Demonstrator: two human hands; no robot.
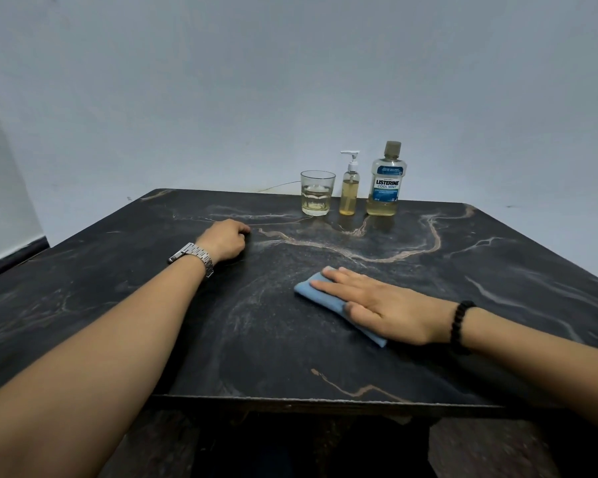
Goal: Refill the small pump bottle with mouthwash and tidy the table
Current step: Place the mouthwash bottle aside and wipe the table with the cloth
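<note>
cloth (328, 298): part hidden under right hand (390, 313) | left hand (227, 241): fingertips curled under, unseen

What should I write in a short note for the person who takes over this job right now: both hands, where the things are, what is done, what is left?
Left hand: fingers curled, holding nothing, resting on the table.
Right hand: flat, fingers straight, pressing the blue cloth on the table's near middle.
At the far edge, left to right: glass with some pale liquid, small pump bottle with its pump on and holding yellowish liquid, mouthwash bottle capped and upright.
Done: the refill looks finished, bottles closed.
Left: finish wiping, then put the cloth away; the glass may need emptying.
</note>
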